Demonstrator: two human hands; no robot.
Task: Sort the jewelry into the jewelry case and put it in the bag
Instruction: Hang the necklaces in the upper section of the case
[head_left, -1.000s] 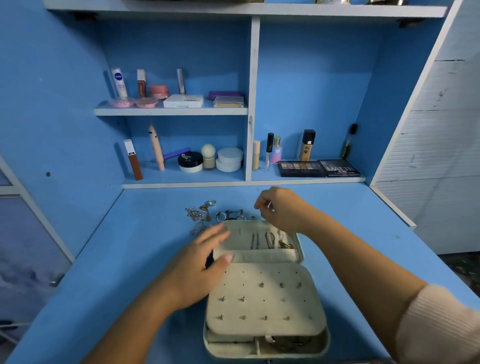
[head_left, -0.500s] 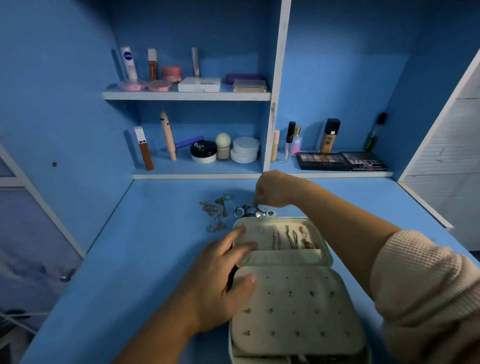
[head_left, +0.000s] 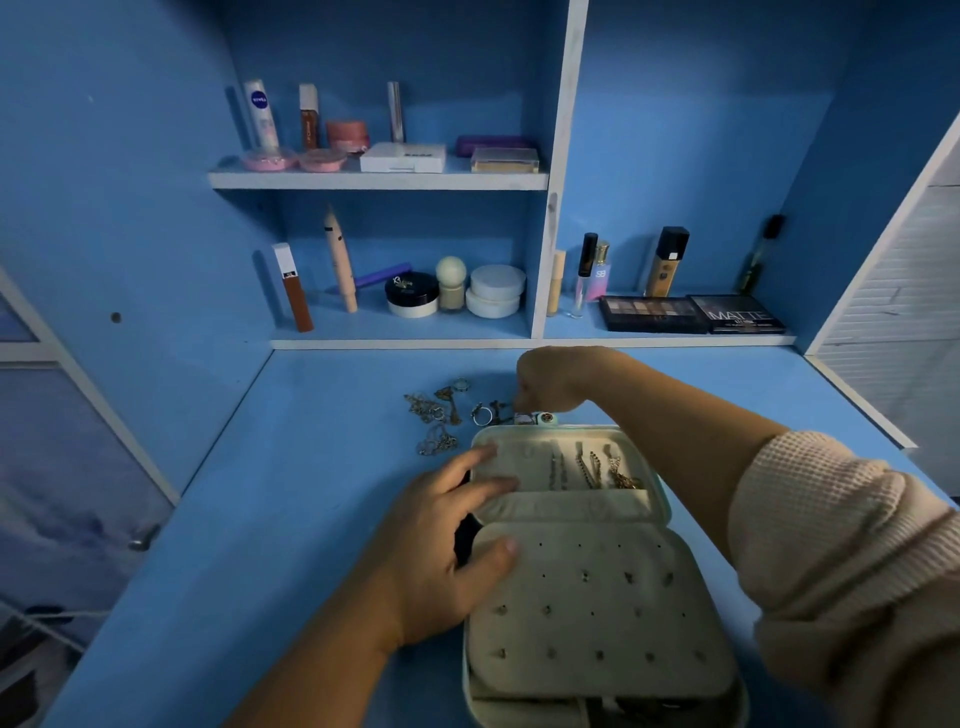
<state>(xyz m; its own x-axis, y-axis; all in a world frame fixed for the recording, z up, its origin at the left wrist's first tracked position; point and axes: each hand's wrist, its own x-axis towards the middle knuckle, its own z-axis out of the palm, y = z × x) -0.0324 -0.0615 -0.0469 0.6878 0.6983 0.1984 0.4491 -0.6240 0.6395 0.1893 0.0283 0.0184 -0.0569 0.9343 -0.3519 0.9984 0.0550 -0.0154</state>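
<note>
At twelve o'clock past the jewelry case (head_left: 597, 623), my right hand (head_left: 550, 382) curls its fingers on the rings (head_left: 482, 414); holding one? Can't tell. My left hand (head_left: 441, 561) lies flat on the case. Pinch just one.

My left hand (head_left: 441, 551) lies palm down, its fingers (head_left: 480, 458) nearly straight and a little spread, pointing forward and to the right, the thumb (head_left: 496, 558) splayed apart nearer to me. Its bare forearm (head_left: 311, 675) runs up from the bottom edge. My right hand (head_left: 550, 384) reaches farther out, wrist bent, knuckles up, fingers curled under with the tips pointing down; whether they pinch anything I cannot tell. My right forearm (head_left: 675, 431) is bare, with a cream knit sleeve (head_left: 831, 530) bunched near the elbow.
</note>
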